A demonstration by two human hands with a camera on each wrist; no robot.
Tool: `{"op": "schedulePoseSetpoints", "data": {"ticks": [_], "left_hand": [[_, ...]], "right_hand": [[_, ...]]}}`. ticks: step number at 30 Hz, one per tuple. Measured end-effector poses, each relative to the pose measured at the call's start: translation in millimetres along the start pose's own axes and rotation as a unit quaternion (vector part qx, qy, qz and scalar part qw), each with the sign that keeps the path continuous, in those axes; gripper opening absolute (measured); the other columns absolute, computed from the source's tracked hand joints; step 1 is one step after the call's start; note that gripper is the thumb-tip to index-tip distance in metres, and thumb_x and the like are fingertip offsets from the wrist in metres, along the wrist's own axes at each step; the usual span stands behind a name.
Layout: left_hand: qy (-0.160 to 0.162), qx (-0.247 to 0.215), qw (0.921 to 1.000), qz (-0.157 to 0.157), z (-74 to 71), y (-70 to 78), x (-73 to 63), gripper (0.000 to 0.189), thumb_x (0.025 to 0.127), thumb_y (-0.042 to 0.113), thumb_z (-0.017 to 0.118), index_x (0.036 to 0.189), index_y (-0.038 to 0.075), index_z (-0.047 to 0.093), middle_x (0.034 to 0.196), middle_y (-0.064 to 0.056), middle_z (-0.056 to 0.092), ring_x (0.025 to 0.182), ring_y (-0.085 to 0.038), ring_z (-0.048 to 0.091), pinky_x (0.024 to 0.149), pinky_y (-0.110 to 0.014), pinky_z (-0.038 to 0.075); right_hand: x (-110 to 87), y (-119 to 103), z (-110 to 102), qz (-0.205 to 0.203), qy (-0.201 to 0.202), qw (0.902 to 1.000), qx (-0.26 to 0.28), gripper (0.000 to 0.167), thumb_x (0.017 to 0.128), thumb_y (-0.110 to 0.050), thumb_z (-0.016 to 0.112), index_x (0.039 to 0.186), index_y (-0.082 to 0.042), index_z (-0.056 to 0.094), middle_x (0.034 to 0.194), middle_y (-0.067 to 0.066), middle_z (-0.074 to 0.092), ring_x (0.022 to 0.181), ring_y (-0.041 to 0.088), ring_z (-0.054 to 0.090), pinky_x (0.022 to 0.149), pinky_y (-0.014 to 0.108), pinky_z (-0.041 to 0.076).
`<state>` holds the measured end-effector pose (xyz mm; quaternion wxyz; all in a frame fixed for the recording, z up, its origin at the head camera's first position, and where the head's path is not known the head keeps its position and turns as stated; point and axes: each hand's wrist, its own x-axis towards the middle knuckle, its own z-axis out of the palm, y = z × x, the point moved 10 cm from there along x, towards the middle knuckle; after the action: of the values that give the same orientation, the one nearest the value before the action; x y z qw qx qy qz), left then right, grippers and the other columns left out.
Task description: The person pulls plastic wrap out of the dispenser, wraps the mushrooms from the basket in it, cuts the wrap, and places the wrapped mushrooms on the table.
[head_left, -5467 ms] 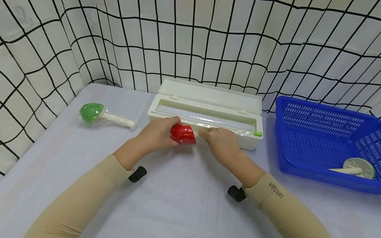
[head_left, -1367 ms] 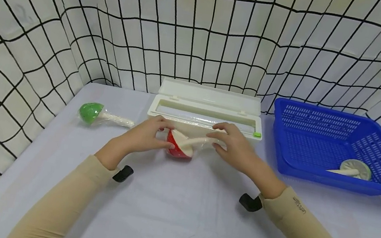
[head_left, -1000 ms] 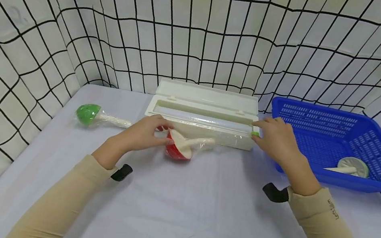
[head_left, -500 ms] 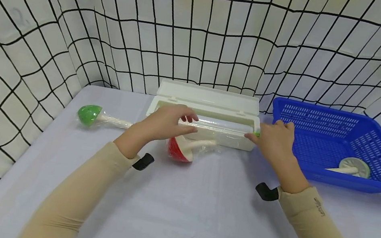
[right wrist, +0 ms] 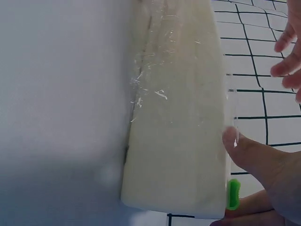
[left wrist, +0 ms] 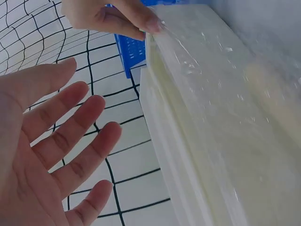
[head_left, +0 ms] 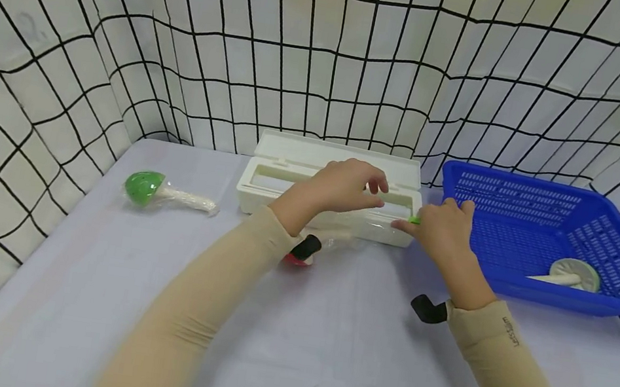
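A white cling film dispenser (head_left: 256, 203) stands at the back middle with its lid raised. My right hand (head_left: 444, 233) grips its right end, thumb at the film's edge in front and fingers behind, around the green slide cutter (right wrist: 233, 194). Clear film (left wrist: 211, 80) hangs over the dispenser's front. My left hand (head_left: 342, 186) hovers over the dispenser, fingers loosely bent and spread, palm bare in the left wrist view. Below my left wrist lies a red and white ladle (head_left: 333, 237) under film; the sleeve and wrist camera hide most of its bowl.
A film-wrapped green ladle (head_left: 144, 187) lies at the left of the white table (head_left: 323, 354). On the right stands a blue basket (head_left: 502, 283) with another ladle (head_left: 575, 274) in it. Black netting (head_left: 336, 52) borders the back and sides.
The red ladle was turned, bowl upward, and set down in front of the dispenser. My right hand moved to the dispenser's right end. My left hand let go and crossed rightward over the box.
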<state>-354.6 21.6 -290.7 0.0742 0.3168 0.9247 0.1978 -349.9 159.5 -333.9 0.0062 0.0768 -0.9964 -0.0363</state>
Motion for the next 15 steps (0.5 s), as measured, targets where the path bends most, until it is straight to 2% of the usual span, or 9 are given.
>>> {"op": "schedulePoseSetpoints", "data": {"ticks": [7, 11, 15], "left_hand": [[-0.015, -0.007, 0.9998, -0.005, 19.3, 13.8, 27.3, 0.029, 0.102, 0.028, 0.065, 0.128, 0.015, 0.070, 0.119, 0.002, 0.069, 0.114, -0.018, 0.061, 0.098, -0.046, 0.045], [-0.021, 0.006, 0.9996, -0.019, 34.0, 16.6, 43.3, 0.026, 0.102, 0.022, 0.064, 0.127, 0.016, 0.072, 0.119, 0.002, 0.070, 0.110, -0.016, 0.062, 0.096, -0.045, 0.044], [-0.019, 0.026, 0.9988, -0.036, 43.5, 17.9, 55.9, 0.027, 0.102, 0.016, 0.061, 0.127, 0.018, 0.073, 0.121, 0.004, 0.071, 0.108, -0.014, 0.063, 0.096, -0.045, 0.043]], "right_hand": [[3.4, 4, -2, 0.008, 0.032, 0.9994, 0.009, 0.057, 0.089, -0.059, 0.072, 0.071, -0.004, 0.071, 0.064, 0.009, 0.058, 0.090, 0.034, 0.058, 0.092, 0.057, 0.034], [6.8, 3, -2, 0.004, 0.029, 0.9991, 0.029, 0.047, 0.089, -0.052, 0.076, 0.082, -0.005, 0.079, 0.072, 0.012, 0.066, 0.096, 0.038, 0.058, 0.098, 0.062, 0.033], [10.2, 4, -3, 0.003, 0.020, 0.9994, 0.026, 0.045, 0.088, -0.052, 0.077, 0.091, -0.008, 0.083, 0.077, 0.011, 0.070, 0.096, 0.037, 0.058, 0.097, 0.061, 0.034]]}}
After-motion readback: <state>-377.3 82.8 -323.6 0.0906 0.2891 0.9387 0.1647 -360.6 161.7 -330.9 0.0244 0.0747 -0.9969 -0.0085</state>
